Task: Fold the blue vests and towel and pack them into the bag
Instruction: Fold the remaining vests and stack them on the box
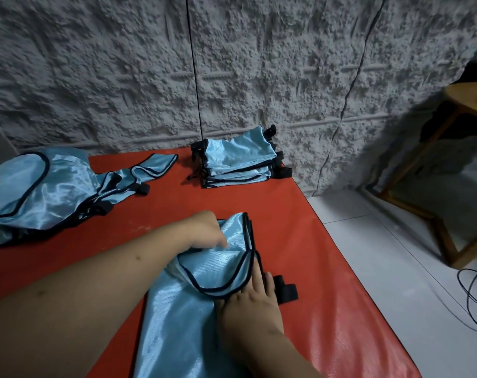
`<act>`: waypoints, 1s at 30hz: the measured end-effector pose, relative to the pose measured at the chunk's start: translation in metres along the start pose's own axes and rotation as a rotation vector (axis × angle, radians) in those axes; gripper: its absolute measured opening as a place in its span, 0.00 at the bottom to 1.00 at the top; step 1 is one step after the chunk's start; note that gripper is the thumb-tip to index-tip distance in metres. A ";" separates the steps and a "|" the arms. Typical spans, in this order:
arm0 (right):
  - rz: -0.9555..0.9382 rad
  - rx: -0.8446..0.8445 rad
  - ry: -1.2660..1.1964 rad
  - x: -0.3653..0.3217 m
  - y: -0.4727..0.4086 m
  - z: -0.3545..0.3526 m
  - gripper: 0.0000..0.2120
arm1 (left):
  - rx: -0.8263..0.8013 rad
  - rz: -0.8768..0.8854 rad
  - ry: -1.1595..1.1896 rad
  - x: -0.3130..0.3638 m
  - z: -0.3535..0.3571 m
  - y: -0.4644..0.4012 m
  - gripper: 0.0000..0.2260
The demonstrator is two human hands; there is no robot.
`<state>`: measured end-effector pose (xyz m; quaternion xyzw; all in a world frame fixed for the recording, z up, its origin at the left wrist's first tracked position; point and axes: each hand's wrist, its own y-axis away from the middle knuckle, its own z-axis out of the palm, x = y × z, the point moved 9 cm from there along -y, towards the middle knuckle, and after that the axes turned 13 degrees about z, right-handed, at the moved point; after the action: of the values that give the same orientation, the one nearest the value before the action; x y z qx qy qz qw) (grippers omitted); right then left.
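Two bare hands rest on one blue vest spread on the red mat in front of us. This vest is a long strip: its long axis runs from the bottom edge of the view, close to our body, up and slightly right toward the wall. Its far end is already turned back over itself, and the dark-trimmed curved edge of that flap lies between our hands.

Our left hand sits at the far left of the flap, fingers curled down onto the cloth; whether it pinches the fabric or only presses it, we cannot tell. Our right hand lies flat and unclenched on the flap's near right edge, fingers extended toward the wall, pinning the trim; it grasps nothing. A black strap pokes out just beside its fingertips.

We judge the next fold must carry the near length away from us along that axis, and the right hand is nearer to it.

Counting: one vest in hand; one neat stack of folded vests against the wall, roughly four layers, count unsure; one loose heap of unfolded vests at far left, number unclear. No bag or towel is visible.
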<state>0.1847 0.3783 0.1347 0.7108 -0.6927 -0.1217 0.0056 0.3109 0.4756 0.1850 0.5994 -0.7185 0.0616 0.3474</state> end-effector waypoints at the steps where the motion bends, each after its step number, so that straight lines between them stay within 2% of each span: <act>1: -0.001 -0.042 -0.012 0.001 0.002 -0.001 0.39 | -0.005 -0.007 0.034 0.002 0.000 0.001 0.13; 2: 0.005 -0.065 0.001 0.001 0.003 -0.004 0.38 | 0.014 -0.003 0.077 0.003 -0.002 0.003 0.12; 4: 0.021 -0.076 0.012 0.002 0.001 0.000 0.34 | 0.108 -0.005 0.165 0.002 -0.011 0.002 0.17; 6: 0.034 -0.097 0.000 0.001 0.002 -0.004 0.37 | 0.218 -0.011 0.264 -0.003 -0.018 0.000 0.20; 9: 0.016 -0.112 0.060 0.000 0.002 0.004 0.44 | 0.365 -0.033 0.427 -0.014 -0.023 -0.002 0.20; 13: 0.045 -0.119 -0.002 0.001 0.002 -0.001 0.40 | 0.481 0.021 0.476 -0.021 -0.033 -0.008 0.19; 15: 0.045 -0.128 -0.004 0.000 0.004 -0.005 0.39 | 0.532 0.099 0.395 -0.019 -0.044 -0.004 0.17; 17: 0.049 -0.154 0.003 0.001 0.005 -0.003 0.36 | 0.523 0.250 0.237 -0.009 -0.051 0.008 0.15; 19: 0.048 -0.175 0.019 0.001 0.003 -0.003 0.32 | 0.356 0.369 0.025 0.000 -0.045 0.022 0.19; 22: 0.067 -0.203 0.024 0.000 0.001 -0.010 0.28 | -0.002 0.324 -0.409 -0.019 -0.028 0.041 0.29; 24: 0.093 -0.203 0.019 -0.003 0.000 -0.021 0.27 | -0.108 0.340 -0.614 -0.032 -0.029 0.045 0.27; 26: 0.129 -0.185 -0.002 -0.003 -0.006 -0.037 0.26 | -0.081 0.349 -0.618 -0.038 -0.039 0.043 0.17; 28: 0.170 -0.150 -0.042 -0.001 -0.016 -0.054 0.25 | 0.032 0.360 -0.590 -0.040 -0.055 0.034 0.04; 30: 0.215 -0.143 -0.116 0.005 -0.030 -0.063 0.27 | 0.163 0.268 -0.546 -0.052 -0.073 0.020 0.07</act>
<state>0.2254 0.3649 0.1897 0.6220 -0.7537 -0.2104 0.0290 0.3258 0.5605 0.2170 0.5196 -0.8505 0.0011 0.0810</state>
